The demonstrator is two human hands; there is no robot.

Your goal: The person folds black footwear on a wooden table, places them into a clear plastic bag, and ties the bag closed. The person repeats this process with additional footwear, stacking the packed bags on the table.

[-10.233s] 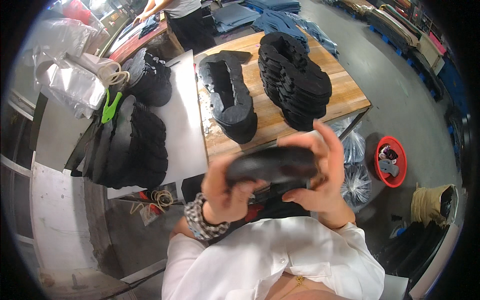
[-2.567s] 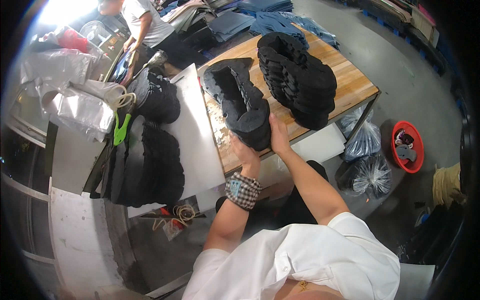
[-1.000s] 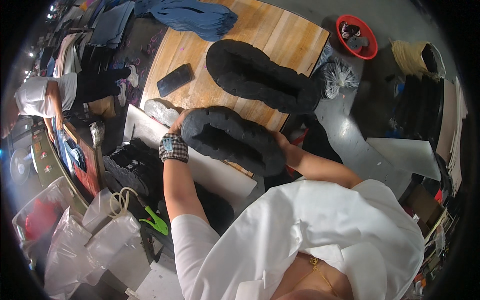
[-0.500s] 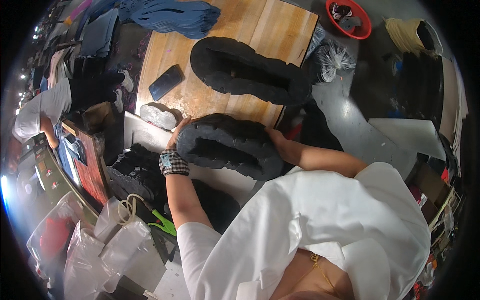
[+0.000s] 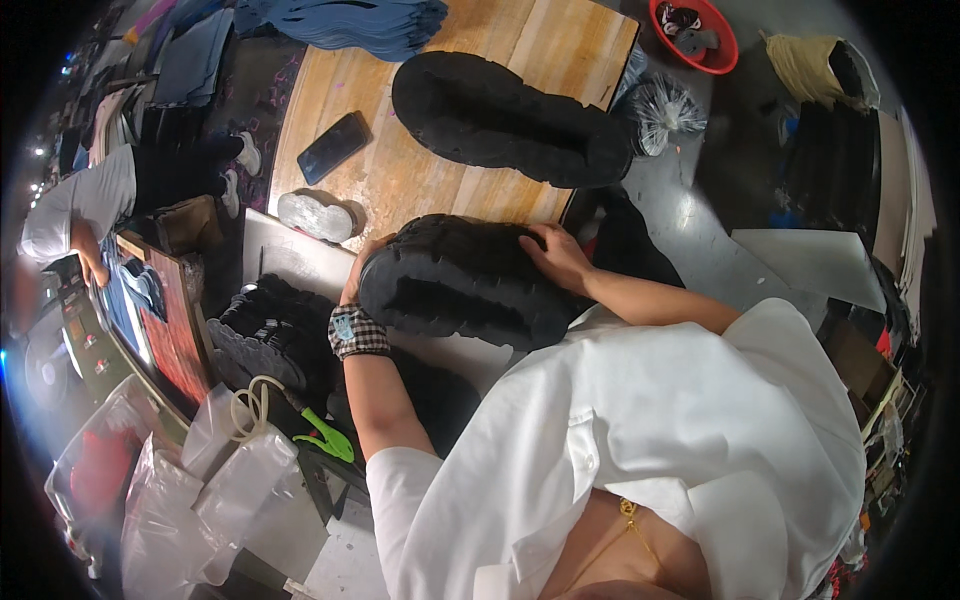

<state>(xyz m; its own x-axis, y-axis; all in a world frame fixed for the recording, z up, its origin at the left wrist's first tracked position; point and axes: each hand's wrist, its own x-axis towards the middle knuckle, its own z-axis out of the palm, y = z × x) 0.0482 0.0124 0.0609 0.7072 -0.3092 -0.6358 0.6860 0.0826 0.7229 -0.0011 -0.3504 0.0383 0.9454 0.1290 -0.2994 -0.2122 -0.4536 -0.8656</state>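
left hand [image 5: 356, 278] and right hand [image 5: 556, 258] grip opposite ends of a stack of black shoe soles [image 5: 462, 282] at the wooden table [image 5: 420, 180] edge.

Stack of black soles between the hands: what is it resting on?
The near stack of soles sits across the wooden table's edge and a white board. Left hand and right hand grip its ends. The surface directly underneath is covered.
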